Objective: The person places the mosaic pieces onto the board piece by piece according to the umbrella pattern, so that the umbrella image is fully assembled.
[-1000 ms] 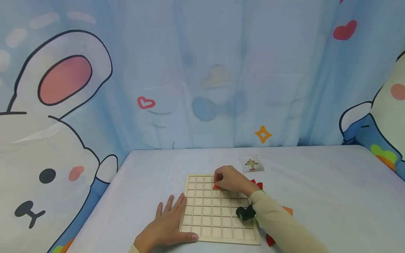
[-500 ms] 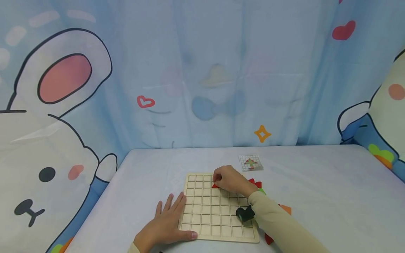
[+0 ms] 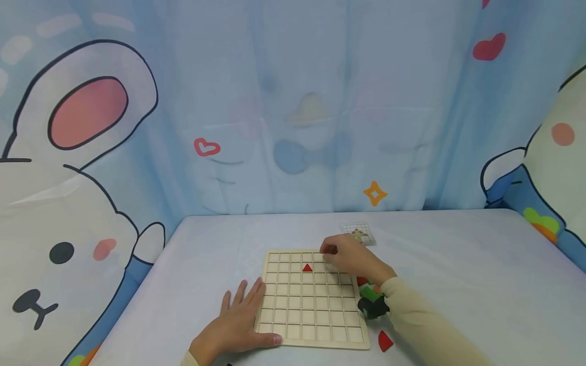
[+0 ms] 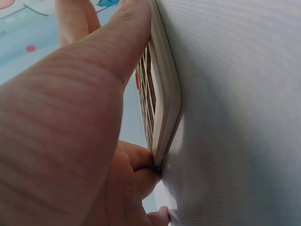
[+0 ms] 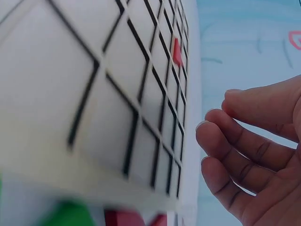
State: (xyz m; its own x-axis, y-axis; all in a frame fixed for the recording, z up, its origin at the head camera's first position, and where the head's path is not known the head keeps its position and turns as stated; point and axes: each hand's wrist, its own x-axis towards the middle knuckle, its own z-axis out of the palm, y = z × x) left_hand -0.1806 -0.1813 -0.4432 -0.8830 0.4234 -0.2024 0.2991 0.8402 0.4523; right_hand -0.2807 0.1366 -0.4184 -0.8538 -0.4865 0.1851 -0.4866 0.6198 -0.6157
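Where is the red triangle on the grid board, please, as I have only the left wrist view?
Observer: The red triangle sits in the second row from the far edge of the grid board, fourth column from the left.
Operator: Thank you; does the right hand hold a piece?
Observer: No piece shows between the thumb and fingertips of the right hand.
Operator: And what lies beyond the grid board?
Observer: A gridded card, partly hidden by that hand in the head view.
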